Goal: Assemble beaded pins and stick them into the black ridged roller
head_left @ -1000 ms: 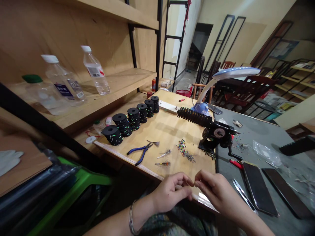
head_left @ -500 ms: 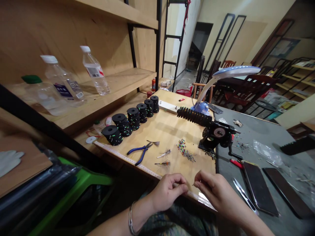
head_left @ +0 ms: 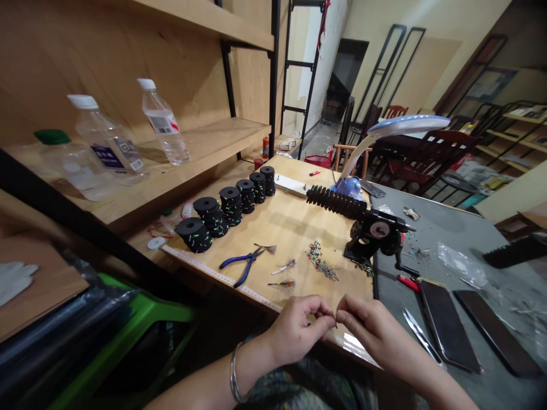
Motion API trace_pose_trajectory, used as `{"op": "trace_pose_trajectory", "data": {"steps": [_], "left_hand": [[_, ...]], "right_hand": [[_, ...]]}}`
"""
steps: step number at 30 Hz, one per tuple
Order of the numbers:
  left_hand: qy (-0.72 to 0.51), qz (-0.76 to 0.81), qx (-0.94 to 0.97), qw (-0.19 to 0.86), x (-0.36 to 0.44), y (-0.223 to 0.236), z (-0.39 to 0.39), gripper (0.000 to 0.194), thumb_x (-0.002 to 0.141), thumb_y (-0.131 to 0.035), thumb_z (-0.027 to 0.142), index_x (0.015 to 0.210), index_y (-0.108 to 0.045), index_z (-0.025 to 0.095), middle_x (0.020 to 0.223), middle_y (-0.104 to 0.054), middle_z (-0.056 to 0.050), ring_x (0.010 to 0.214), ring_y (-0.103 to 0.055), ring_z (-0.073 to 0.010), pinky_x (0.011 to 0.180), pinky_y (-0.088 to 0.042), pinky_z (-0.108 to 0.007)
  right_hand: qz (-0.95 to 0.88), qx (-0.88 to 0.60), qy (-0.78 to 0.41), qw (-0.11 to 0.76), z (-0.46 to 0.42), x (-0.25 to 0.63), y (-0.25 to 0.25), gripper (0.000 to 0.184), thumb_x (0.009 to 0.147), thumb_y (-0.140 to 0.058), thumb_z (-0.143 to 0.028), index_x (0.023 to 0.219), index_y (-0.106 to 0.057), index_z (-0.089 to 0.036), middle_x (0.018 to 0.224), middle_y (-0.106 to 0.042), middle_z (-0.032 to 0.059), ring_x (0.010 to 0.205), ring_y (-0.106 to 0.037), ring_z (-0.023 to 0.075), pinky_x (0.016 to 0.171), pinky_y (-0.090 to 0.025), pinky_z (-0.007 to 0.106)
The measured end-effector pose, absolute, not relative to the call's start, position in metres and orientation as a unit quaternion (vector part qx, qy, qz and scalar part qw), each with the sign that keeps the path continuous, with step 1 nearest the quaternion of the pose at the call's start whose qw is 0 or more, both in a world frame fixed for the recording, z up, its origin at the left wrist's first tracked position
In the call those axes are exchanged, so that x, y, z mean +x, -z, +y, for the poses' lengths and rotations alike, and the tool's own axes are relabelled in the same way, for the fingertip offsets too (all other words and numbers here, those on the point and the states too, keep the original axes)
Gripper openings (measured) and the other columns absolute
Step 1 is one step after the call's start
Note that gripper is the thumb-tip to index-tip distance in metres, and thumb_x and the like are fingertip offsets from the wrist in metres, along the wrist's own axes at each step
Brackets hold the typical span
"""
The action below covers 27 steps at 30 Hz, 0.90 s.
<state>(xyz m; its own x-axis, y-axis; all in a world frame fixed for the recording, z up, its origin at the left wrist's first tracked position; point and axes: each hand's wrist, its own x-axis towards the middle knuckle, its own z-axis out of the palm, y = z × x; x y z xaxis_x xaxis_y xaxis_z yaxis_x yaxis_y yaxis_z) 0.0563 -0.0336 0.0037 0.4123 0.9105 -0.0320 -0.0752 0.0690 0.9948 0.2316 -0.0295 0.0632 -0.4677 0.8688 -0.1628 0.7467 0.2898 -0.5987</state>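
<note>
My left hand (head_left: 299, 330) and my right hand (head_left: 371, 336) meet fingertip to fingertip at the near edge of the wooden board (head_left: 294, 228). Both pinch something tiny and dark between thumb and forefinger; I cannot make out what it is. A metal bangle circles my left wrist. Just beyond my hands lie a heap of coloured-headed pins (head_left: 320, 259), two small tufted pieces (head_left: 284, 273) and blue-handled pliers (head_left: 241, 265).
A row of black spools (head_left: 226, 208) runs along the board's left side. A black winding tool (head_left: 371, 230) and a blue desk lamp (head_left: 384, 136) stand to the right. Scissors (head_left: 421, 336) and two dark slabs (head_left: 448, 327) lie on the grey table. Water bottles (head_left: 162, 122) stand on the shelf.
My hands drew slightly apart half a second ago and have come back together, fingertips touching. Nothing on the board has moved.
</note>
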Motion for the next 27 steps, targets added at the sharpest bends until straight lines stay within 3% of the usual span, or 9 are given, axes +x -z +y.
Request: {"op": "trace_pose_trajectory", "data": {"steps": [8, 16, 27], "left_hand": [[-0.387, 0.356, 0.538, 0.659, 0.055, 0.001, -0.036, 0.013, 0.083, -0.059, 0.027, 0.081, -0.06, 0.014, 0.059, -0.053, 0.003, 0.052, -0.052, -0.0105, 0.051, -0.04, -0.02], [-0.393, 0.358, 0.546, 0.648, 0.056, 0.0, -0.034, 0.018, 0.081, -0.06, 0.027, 0.07, -0.063, 0.014, 0.057, -0.056, 0.002, 0.056, -0.054, -0.0121, 0.057, -0.042, -0.022], [-0.364, 0.405, 0.58, 0.606, 0.05, 0.012, -0.036, 0.017, 0.082, -0.059, 0.026, 0.075, -0.067, 0.013, 0.07, -0.066, -0.004, 0.067, -0.057, -0.0154, 0.061, -0.041, -0.023]], "right_hand": [[-0.798, -0.5, -0.32, 0.103, -0.029, 0.231, -0.065, 0.023, 0.092, -0.043, -0.028, 0.073, -0.053, -0.02, 0.063, -0.056, -0.0021, 0.058, -0.051, 0.0129, 0.054, -0.035, 0.022], [-0.813, -0.488, -0.3, 0.103, -0.033, 0.23, -0.066, 0.023, 0.095, -0.039, -0.029, 0.075, -0.048, -0.021, 0.063, -0.052, -0.0029, 0.056, -0.048, 0.0124, 0.054, -0.033, 0.023], [-0.81, -0.49, -0.303, 0.11, -0.034, 0.233, -0.066, 0.019, 0.094, -0.039, -0.025, 0.079, -0.049, -0.021, 0.062, -0.052, -0.003, 0.055, -0.048, 0.0127, 0.053, -0.032, 0.023]]}}
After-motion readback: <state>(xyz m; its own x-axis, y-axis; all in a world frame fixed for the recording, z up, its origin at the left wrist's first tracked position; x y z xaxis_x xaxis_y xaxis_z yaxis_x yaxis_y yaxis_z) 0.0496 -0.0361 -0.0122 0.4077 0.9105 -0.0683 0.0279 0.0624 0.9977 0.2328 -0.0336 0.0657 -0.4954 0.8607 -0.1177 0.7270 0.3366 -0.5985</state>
